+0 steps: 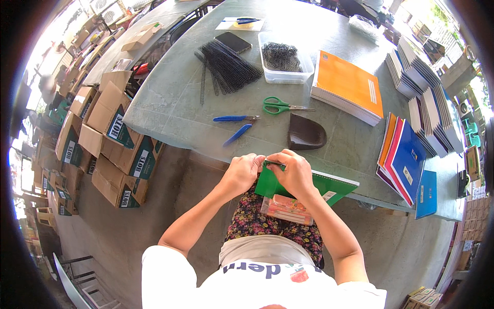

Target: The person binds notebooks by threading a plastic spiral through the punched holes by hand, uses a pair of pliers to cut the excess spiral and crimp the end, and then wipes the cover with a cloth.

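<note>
A green spiral notebook [333, 186] is held above my lap at the table's near edge, its bound edge facing up. My left hand [245, 173] is closed at the notebook's left end, thumb and fingers pinching its upper corner. Against that corner, my right hand [294, 174] also grips the notebook, fingers bent over the bound edge. The two hands' fingertips nearly meet, and what lies between them is too small to tell. Below the notebook, a clear plastic pack with orange and pink contents [285, 209] rests on my lap.
On the table [177, 110] lie blue-handled cutters [237, 127], green scissors [280, 106], a dark brown scoop-shaped piece [305, 132], black spiral coils [226, 64], a phone [233, 43], and a clear tub [285, 78]. Orange notebooks [345, 85] are stacked right. Cardboard boxes [114, 177] stand left.
</note>
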A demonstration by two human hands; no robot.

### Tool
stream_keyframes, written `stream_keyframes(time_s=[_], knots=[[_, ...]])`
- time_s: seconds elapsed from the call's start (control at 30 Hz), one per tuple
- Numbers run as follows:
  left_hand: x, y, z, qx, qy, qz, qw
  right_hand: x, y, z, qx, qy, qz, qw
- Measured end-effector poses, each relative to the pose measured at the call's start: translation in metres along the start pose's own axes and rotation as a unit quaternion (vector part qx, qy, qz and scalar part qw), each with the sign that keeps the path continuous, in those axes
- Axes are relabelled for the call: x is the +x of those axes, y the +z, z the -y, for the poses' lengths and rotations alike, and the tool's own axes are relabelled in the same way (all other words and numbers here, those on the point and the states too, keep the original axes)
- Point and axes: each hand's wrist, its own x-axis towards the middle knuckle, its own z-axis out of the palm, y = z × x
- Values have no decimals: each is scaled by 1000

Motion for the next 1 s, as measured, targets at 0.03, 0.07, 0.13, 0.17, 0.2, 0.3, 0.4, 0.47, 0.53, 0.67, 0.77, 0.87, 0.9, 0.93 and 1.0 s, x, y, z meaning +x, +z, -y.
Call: stream_keyframes(time_s=[0.03, 0.07, 0.13, 0.17, 0.2, 0.3, 0.4, 0.47, 0.53, 0.67, 0.77, 0.87, 0.9, 0.93, 1.0], knots=[[1, -2, 1, 21, 24, -11, 999, 0, -1, 1, 0, 0, 1, 1000], [1, -5, 1, 42, 48, -21, 998, 0, -2, 2, 0, 9, 7, 1000], [3, -17, -13, -112, -129, 78, 982, -1, -4, 0, -1, 21, 11, 1000], [3, -23, -21, -256, -298, 171, 904, 0, -4, 0, -4, 18, 11, 1000], [2, -22, -21, -256, -299, 170, 903, 0, -3, 1, -8, 16, 11, 1000], [-1, -14, -24, -185, -245, 116, 945, 0, -2, 3, -17, 15, 5, 1000], [-3, -12, -23, -83, -184, 59, 978, 1, -2, 4, -11, 17, 16, 1000], [-4, -6, -14, 1, -53, -16, 998, -1, -3, 5, -8, 13, 17, 1000], [-3, 1, -10, 77, 59, -69, 993, -2, -1, 3, -6, 8, 20, 1000], [4, -22, -6, 89, 134, 6, 987, -4, -3, -8, 11, -33, -30, 999], [13, -61, 0, 121, 45, 188, 974, -3, -4, -7, -61, -53, 8, 997], [16, -55, -14, 145, 136, 70, 978, 3, 5, -2, -83, -54, 11, 995], [19, -53, -21, 145, 115, 41, 982, 5, 7, -2, -65, -48, -17, 997], [20, -57, -16, 146, 115, 41, 982, 5, 7, -3, -64, -48, -17, 997], [20, -67, -3, 25, -105, 219, 970, 3, 7, -6, 10, -5, -52, 999]])
